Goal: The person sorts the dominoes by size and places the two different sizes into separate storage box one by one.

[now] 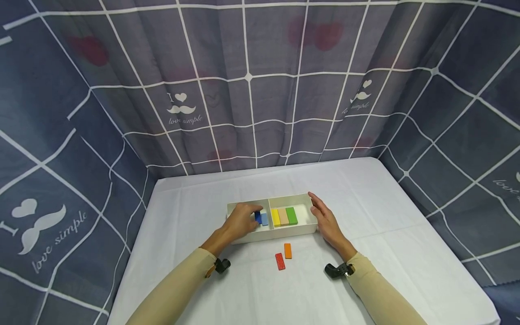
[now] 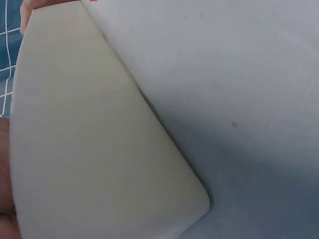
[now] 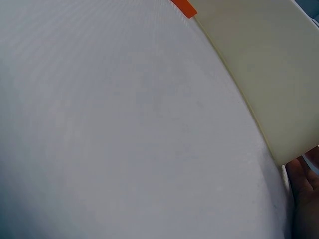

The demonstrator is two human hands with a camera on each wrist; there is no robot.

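A white two-compartment box (image 1: 280,233) lies in front of me, seen side-on in the left wrist view (image 2: 94,119). My left hand (image 1: 240,221) reaches over its left compartment and pinches a dark blue block (image 1: 257,218) between thumb and fingers. Right beside that one is a light blue block (image 1: 265,220). At the box's right end rests my right hand (image 1: 328,225), its fingers extended along the end wall. Yellow (image 1: 276,217), tan (image 1: 283,216) and green (image 1: 291,216) blocks lie side by side in the right compartment. The left palm hides part of the left compartment.
On the white-covered table (image 1: 195,293), an orange block (image 1: 287,251) and a red block (image 1: 280,261) lie just in front of the box. A dark checked curtain (image 1: 227,104) encloses the table at the back and on both sides.
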